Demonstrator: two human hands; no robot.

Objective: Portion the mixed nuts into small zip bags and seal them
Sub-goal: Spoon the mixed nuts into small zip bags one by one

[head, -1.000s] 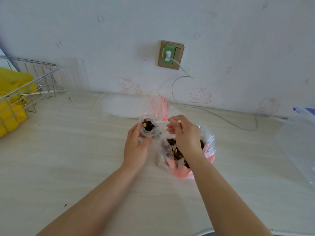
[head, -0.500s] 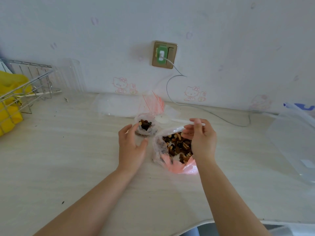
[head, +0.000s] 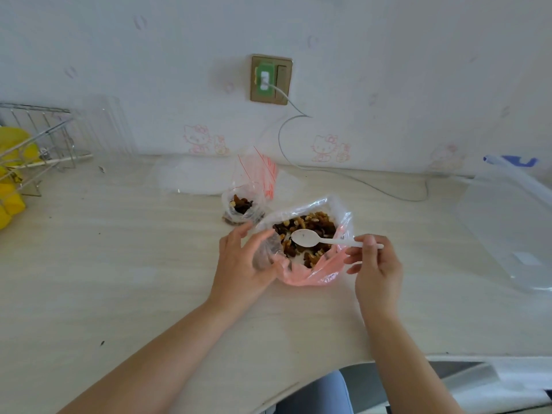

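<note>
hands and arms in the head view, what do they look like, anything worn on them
Both forearms are bare as far as the frame shows: no sleeves, gloves, watch or bracelet. The left hand and right hand show no rings. The fingernails look short and unpainted.

Home, likely a kitchen counter. Pale wood-grain counter (head: pixel 89 264) against a white wall (head: pixel 388 70) with pink cartoon-cat stickers (head: pixel 197 138), wall socket (head: pixel 271 79) with charger cable (head: pixel 343 174), wire rack (head: pixel 38 138) at the counter's left edge.
</note>
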